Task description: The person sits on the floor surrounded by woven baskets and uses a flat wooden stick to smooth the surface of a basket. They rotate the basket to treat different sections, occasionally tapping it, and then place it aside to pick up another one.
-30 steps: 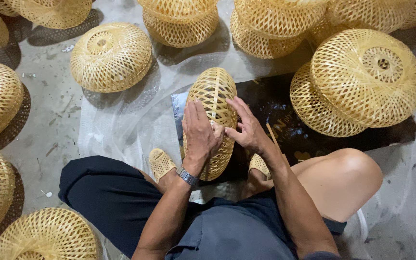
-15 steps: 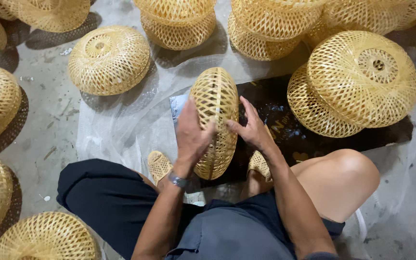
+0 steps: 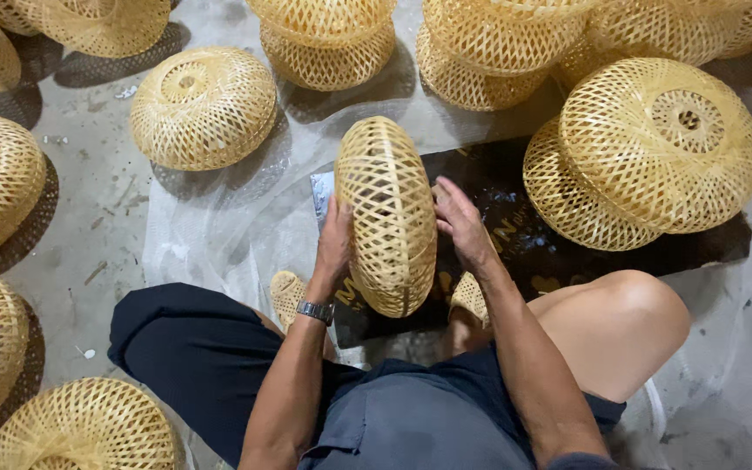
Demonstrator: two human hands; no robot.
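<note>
A round woven bamboo basket [image 3: 386,213] stands on its edge in front of me, above a dark mat [image 3: 515,235]. My left hand [image 3: 334,245] presses against its left side, a watch on that wrist. On the other side my right hand [image 3: 461,224] grips the basket with fingers spread. Both hands hold it upright between them. I sit on the floor with my knees apart, a bare knee [image 3: 628,313] at the right.
Many similar woven baskets lie around: one [image 3: 202,106] at upper left, a stacked pair [image 3: 654,148] at right, several along the top and left edges. A clear plastic sheet [image 3: 211,226] covers the concrete floor. Woven sandals [image 3: 289,294] are on my feet.
The basket has been turned from tilted to standing upright on its edge and lifted slightly. My hands have shifted from its front face to its two sides.
</note>
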